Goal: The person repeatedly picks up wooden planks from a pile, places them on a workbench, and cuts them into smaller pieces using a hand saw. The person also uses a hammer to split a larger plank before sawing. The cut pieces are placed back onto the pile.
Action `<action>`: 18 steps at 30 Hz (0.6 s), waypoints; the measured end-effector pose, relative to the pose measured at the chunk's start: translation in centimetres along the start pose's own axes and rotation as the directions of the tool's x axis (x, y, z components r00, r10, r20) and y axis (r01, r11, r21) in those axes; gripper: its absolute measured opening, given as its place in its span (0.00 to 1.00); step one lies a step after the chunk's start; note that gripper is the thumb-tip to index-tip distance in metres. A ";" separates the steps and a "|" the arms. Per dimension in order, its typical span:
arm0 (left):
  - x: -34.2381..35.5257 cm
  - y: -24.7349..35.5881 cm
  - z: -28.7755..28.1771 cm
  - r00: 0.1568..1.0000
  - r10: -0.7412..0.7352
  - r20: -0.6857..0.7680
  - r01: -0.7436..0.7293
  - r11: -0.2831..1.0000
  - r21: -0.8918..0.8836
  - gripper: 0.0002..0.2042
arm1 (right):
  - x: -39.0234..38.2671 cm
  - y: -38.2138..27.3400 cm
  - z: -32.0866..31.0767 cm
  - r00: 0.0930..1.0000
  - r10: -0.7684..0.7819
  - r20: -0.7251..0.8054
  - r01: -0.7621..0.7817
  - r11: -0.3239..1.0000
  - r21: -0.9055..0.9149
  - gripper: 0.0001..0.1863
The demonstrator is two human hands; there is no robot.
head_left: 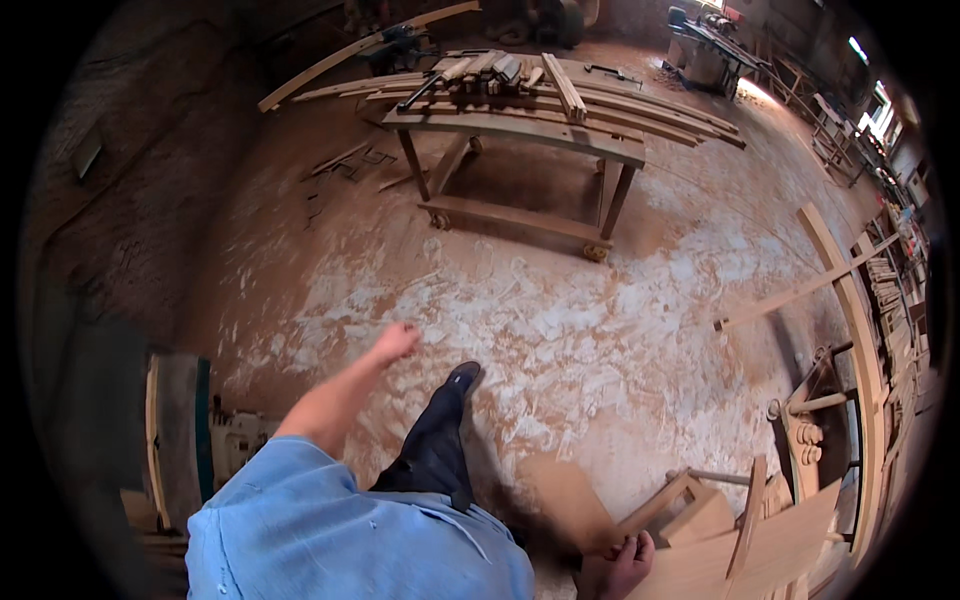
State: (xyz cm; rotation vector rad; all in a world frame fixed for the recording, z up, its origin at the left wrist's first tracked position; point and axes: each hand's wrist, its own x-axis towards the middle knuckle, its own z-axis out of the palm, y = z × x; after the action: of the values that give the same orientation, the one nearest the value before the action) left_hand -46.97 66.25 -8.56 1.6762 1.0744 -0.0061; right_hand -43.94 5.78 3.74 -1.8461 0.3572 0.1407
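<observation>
My left hand [401, 341] swings out ahead of my body over the dusty floor, its fingers curled closed with nothing visible in them. Low and to the right, my right hand [631, 564] is also closed, fingers bent. A flat brown board [570, 499], blurred along its left side, reaches up to the fingers of that hand; whether they grip it is unclear. Just beyond the right hand are a pale wooden frame [692, 510] and a wide light wood panel [780, 540]. One dark boot [463, 377] is stepped forward on the floor.
A wheeled wooden table [520, 124] ahead bears long boards and several short sticks [490, 70]. Along the right, a long beam [845, 300] and a crossing plank [780, 303] lean by clamps. Metal clamps [350, 160] lie left of the table. A machine [700, 60] stands far right.
</observation>
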 end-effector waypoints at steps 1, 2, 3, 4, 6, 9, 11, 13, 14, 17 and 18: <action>3.4 5.3 -1.9 0.996 0.079 -0.049 -0.084 0.991 -0.102 0.08 | 0.8 -0.5 2.3 0.999 0.044 -0.029 -0.046 0.997 -0.064 0.16; 9.2 5.9 -6.5 0.985 0.161 -0.062 -0.168 0.976 -0.138 0.08 | 1.9 -0.7 4.5 0.996 0.080 -0.026 -0.083 0.989 -0.125 0.17; 12.9 10.4 -8.3 0.973 0.164 -0.161 -0.197 0.956 -0.218 0.08 | 2.2 -1.0 6.3 0.989 0.127 -0.075 -0.140 0.971 -0.192 0.17; 17.7 13.1 -12.1 0.950 0.211 -0.229 -0.281 0.896 -0.343 0.08 | 2.3 -2.1 9.0 0.989 0.137 -0.061 -0.145 0.975 -0.170 0.19; 25.9 19.1 -17.1 0.888 0.276 -0.368 -0.391 0.875 -0.286 0.09 | 2.6 1.3 12.7 0.968 0.246 -0.041 -0.250 0.957 -0.149 0.19; 36.2 24.6 -22.9 0.817 0.271 -0.509 -0.376 0.919 -0.115 0.23 | 1.0 -0.4 20.4 0.898 0.437 0.044 -0.411 0.872 -0.267 0.19; 39.4 30.0 -23.9 0.824 0.332 -0.459 -0.243 0.939 0.244 0.35 | 0.4 -0.5 23.7 0.876 0.472 0.104 -0.427 0.857 -0.288 0.19; 44.2 31.2 -27.5 0.779 0.414 -0.472 -0.211 0.881 0.424 0.37 | 0.8 -4.6 27.2 0.867 0.483 0.119 -0.416 0.836 -0.359 0.20; 45.7 31.9 -28.1 0.764 0.433 -0.478 -0.182 0.856 0.484 0.37 | 1.0 -6.3 28.5 0.852 0.517 0.089 -0.450 0.807 -0.382 0.20; 50.8 33.2 -29.9 0.856 0.337 -0.391 -0.089 0.842 0.532 0.34 | 1.3 -7.7 29.5 0.823 0.568 0.017 -0.525 0.771 -0.361 0.20; 52.1 33.9 -29.7 0.868 0.325 -0.377 -0.059 0.820 0.570 0.27 | 1.5 -9.7 30.2 0.801 0.599 -0.014 -0.549 0.724 -0.417 0.19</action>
State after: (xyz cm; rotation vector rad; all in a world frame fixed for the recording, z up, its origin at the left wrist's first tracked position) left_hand -9.00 122.37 3.70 2.3897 1.3227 0.2601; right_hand -36.96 36.70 3.04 -2.0583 0.8696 0.8136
